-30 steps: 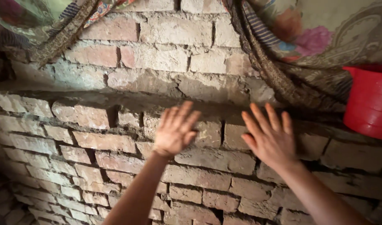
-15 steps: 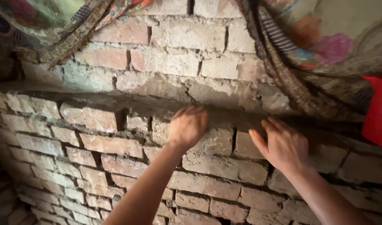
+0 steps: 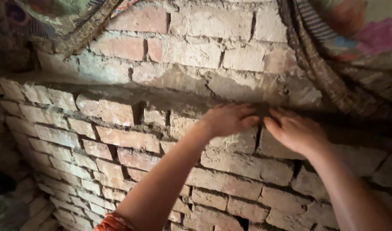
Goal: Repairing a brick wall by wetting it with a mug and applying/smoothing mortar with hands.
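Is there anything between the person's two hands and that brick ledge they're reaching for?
Nothing visible. The left hand and right hand already rest on the brick ledge, fingers curled over its edge.

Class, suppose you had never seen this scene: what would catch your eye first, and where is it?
First, the two bare hands at centre: the left hand and right hand rest side by side, fingers curled, on the ledge of a rough brick wall. Next, the patterned cloth draped down the upper right and over the upper left corner.
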